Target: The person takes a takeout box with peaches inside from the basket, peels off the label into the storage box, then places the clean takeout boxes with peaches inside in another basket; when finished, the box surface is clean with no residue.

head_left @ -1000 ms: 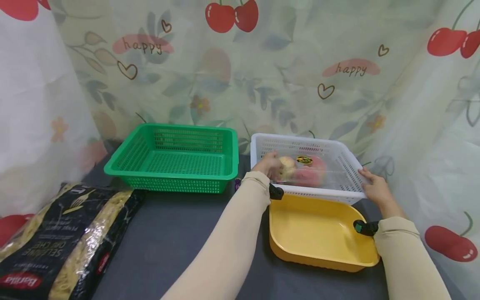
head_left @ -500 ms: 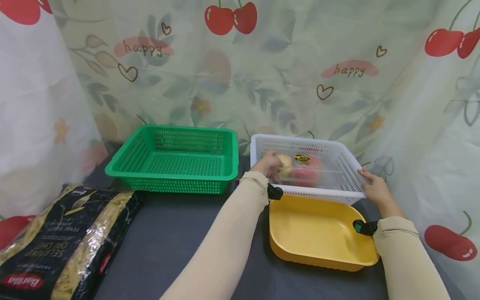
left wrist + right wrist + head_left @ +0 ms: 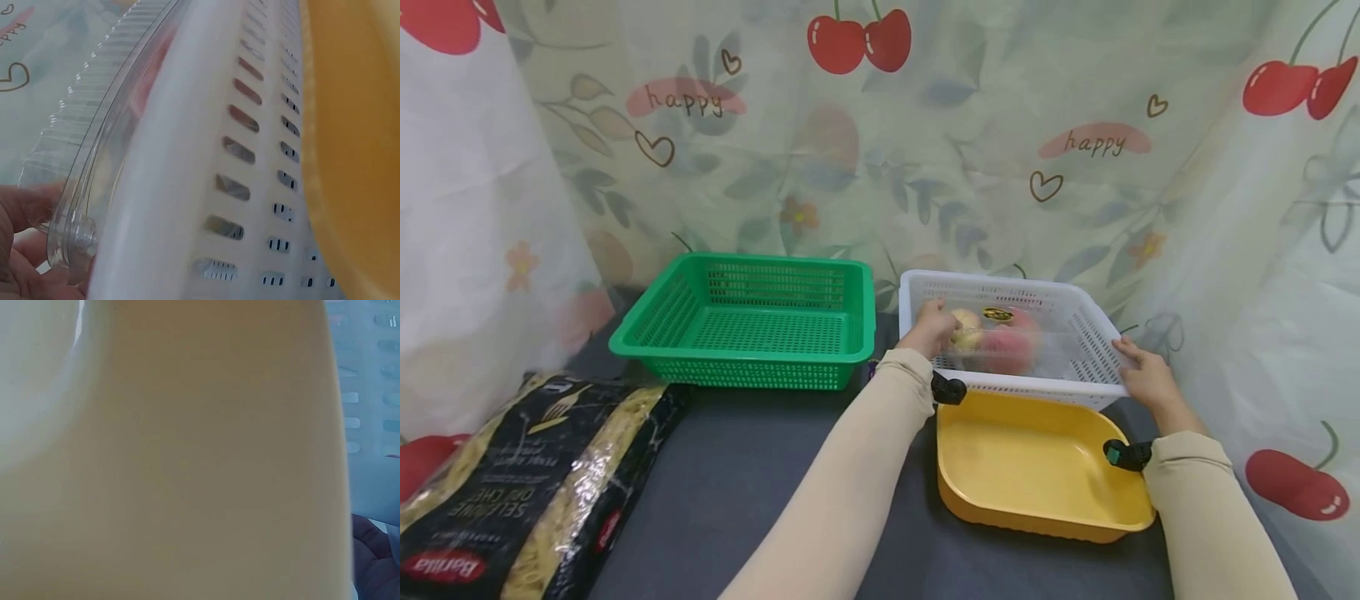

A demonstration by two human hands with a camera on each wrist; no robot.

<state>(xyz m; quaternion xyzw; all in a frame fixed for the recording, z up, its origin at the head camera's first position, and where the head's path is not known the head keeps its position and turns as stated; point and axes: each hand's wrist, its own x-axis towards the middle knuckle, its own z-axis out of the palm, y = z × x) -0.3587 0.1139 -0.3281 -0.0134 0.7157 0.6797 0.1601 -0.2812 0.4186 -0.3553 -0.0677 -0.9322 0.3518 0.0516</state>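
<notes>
Fruit box [image 3: 1003,348] sits in the far right white basket [image 3: 1037,386]. Left hand [image 3: 930,327] pinches it, right hand [image 3: 1152,385] grips the basket: likely steadying; next needs a gentle pinch.

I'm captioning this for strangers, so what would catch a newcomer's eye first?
Probably the green basket, left of centre at the back of the dark table. Then the white basket to its right, where the left hand grips a clear pack of fruit and the right hand holds its right end.
</notes>
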